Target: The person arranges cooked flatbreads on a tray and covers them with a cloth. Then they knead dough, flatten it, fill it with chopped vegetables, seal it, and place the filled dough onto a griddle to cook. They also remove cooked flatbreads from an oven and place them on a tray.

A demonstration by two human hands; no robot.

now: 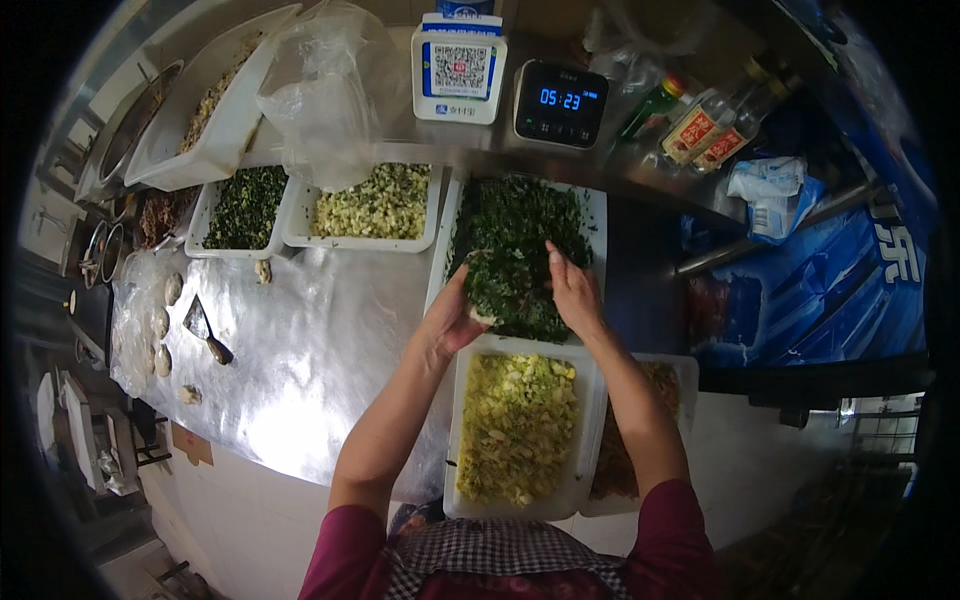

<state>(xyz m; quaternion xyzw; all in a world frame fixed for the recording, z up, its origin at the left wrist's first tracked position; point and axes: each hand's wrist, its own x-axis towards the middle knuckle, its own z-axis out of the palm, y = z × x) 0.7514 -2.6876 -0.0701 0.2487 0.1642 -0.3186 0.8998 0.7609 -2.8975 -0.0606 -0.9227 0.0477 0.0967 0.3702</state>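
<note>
Chopped dark green leaves (517,217) fill a white rectangular tub (598,217) in front of me. Over its near half, my left hand (452,309) cups a heap of the greens from the left. A pale edge, perhaps dough (484,318), shows under that heap by my left fingers. My right hand (576,294) is at the right side of the greens, thumb raised and fingers partly hidden among the leaves. Below my wrists, a second white tub (589,450) holds a yellow-green chopped filling (517,435).
Tubs of chopped greens (247,210) and diced pale filling (375,206) line the back of the steel table (322,322). A spatula (214,345) and several dough pieces (161,322) lie left. Bottles (701,127), a digital clock (561,105) and a code stand (459,71) occupy the shelf.
</note>
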